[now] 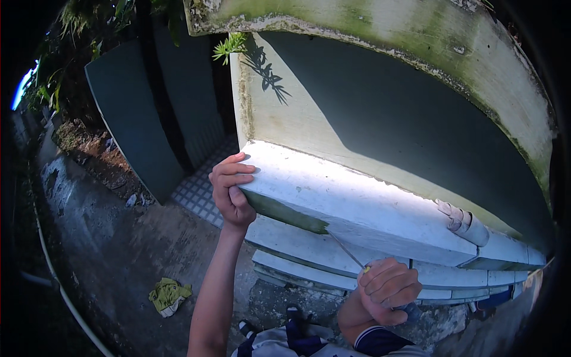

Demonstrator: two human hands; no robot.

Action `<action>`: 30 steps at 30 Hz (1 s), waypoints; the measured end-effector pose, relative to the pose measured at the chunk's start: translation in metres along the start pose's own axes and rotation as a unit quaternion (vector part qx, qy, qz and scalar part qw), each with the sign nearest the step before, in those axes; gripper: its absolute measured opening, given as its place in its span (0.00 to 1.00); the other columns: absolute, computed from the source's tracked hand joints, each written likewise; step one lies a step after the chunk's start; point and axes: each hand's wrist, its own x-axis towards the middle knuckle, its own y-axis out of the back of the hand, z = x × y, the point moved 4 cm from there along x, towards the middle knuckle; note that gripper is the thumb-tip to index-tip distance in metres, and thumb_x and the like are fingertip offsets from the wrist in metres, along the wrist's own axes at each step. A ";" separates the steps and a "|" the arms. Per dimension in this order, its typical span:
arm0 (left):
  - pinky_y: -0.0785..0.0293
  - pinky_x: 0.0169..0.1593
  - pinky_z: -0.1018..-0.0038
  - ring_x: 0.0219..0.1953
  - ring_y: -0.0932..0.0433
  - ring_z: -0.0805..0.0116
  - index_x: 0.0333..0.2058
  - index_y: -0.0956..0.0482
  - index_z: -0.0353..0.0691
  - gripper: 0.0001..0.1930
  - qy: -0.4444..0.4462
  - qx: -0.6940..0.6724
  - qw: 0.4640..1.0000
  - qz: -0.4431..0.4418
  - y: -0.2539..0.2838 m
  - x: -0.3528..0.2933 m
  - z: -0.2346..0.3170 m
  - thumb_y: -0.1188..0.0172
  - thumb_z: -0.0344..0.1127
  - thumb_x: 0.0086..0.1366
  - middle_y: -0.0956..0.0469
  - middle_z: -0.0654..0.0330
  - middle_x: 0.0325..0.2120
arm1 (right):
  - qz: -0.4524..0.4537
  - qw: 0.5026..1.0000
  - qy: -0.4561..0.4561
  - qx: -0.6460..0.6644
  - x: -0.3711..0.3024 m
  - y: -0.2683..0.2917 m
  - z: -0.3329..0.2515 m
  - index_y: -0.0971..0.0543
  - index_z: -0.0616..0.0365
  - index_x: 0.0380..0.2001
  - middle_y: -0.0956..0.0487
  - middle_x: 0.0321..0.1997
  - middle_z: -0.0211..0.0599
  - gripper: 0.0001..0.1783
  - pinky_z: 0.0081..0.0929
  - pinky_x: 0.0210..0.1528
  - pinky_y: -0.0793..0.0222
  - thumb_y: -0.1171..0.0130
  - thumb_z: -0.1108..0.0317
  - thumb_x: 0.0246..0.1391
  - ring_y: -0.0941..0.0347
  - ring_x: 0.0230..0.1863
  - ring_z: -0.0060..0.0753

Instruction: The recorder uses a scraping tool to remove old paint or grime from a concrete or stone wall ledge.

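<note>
My left hand (233,189) grips the left end of a white ledge (309,181), fingers over its top and thumb against the front edge. In my right fist (389,288) is a hand tool with a thin metal shaft (348,249); the fingers hide its handle. Its far end meets the ledge's front face, right where a strip of green moss (282,211) stops and whiter surface begins. I cannot make out the shape of the tip. Farther right on the ledge lies a curled, greyish-white roll (471,227).
Pale steps (309,269) descend below the ledge. A mossy curved concrete slab (369,27) overhangs it, and a small plant (231,46) sprouts at the wall's corner. To the left stand a dark panel (134,119) and tiled floor (199,190). A yellow-green cloth (170,296) lies on the ground.
</note>
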 end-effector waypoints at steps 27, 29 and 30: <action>0.34 0.58 0.57 0.53 0.28 0.55 0.33 0.31 0.37 0.14 0.033 0.009 0.999 -0.032 0.006 -0.007 -0.001 0.62 0.39 0.71 0.24 0.52 0.37 | -0.051 0.998 0.008 -0.030 0.002 -0.009 -0.020 0.33 0.54 0.13 0.33 0.06 0.27 0.22 0.22 0.10 0.34 0.38 0.58 0.55 0.36 0.07 0.22; 0.34 0.58 0.57 0.53 0.27 0.55 0.33 0.31 0.37 0.15 0.032 -0.012 0.999 -0.028 -0.004 -0.005 0.000 0.62 0.39 0.71 0.24 0.52 0.37 | -0.036 0.992 -0.047 -0.111 0.005 -0.010 -0.015 0.34 0.54 0.13 0.32 0.07 0.28 0.22 0.21 0.10 0.34 0.39 0.59 0.55 0.37 0.06 0.21; 0.34 0.58 0.57 0.53 0.27 0.55 0.33 0.31 0.37 0.14 0.029 -0.007 0.999 -0.029 -0.002 -0.004 0.001 0.62 0.39 0.71 0.24 0.52 0.37 | -0.045 0.993 -0.058 -0.096 0.004 -0.009 -0.013 0.35 0.54 0.13 0.32 0.07 0.28 0.23 0.22 0.10 0.35 0.39 0.59 0.55 0.38 0.06 0.21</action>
